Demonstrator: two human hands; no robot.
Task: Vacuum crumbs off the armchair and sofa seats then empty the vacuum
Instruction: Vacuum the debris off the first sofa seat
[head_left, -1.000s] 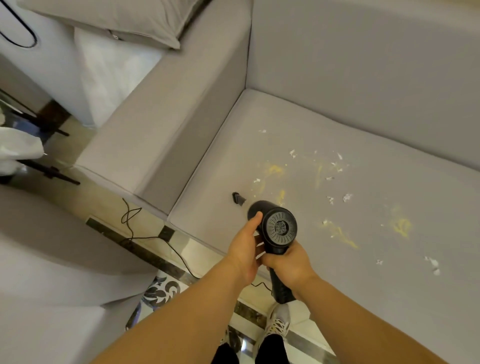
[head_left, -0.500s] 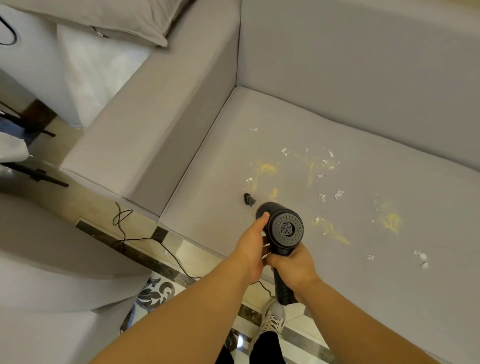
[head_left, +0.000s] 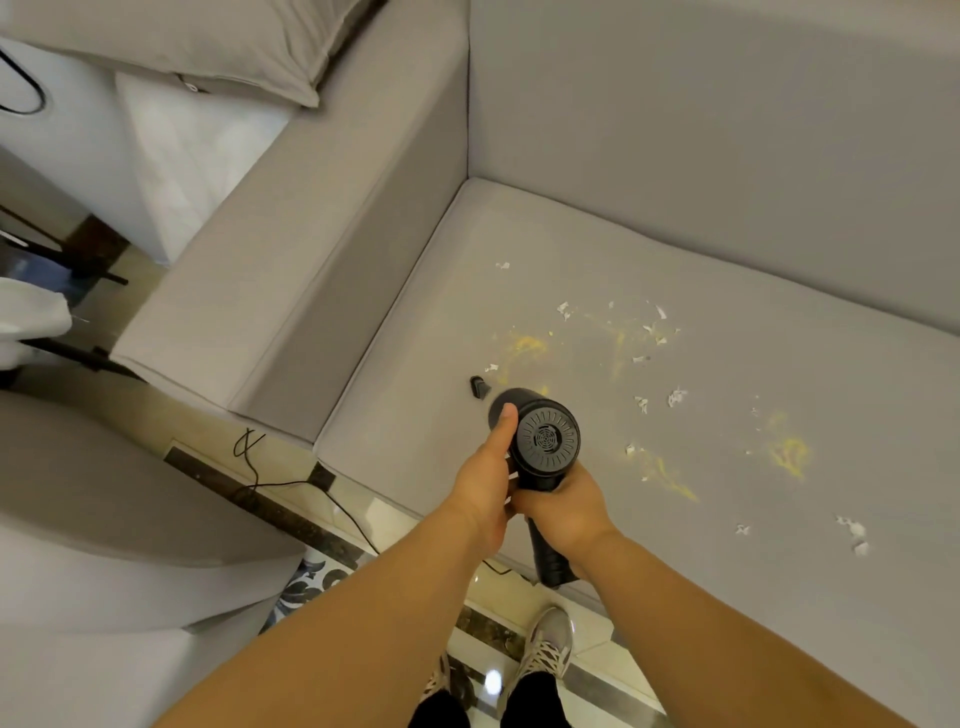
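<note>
I've got the handheld vacuum (head_left: 545, 441) over the sofa seat (head_left: 727, 519), right hand (head_left: 563, 512) wrapped round its handle, left hand (head_left: 483, 478) cupping the body with the thumb up its side. The nozzle (head_left: 479, 387) sits just short of the yellow and white crumbs (head_left: 644, 343). I judge we're in the sofa pass; next, sweep the nozzle through both patches.

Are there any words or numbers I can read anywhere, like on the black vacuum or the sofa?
None can be read.
The vacuum shows only a round vent grille on its back end, no letters.
The sofa, the pillow and the floor carry no writing that shows.
The right hand grips the handle and the left hand holds the body, so any label under them is hidden.
</note>
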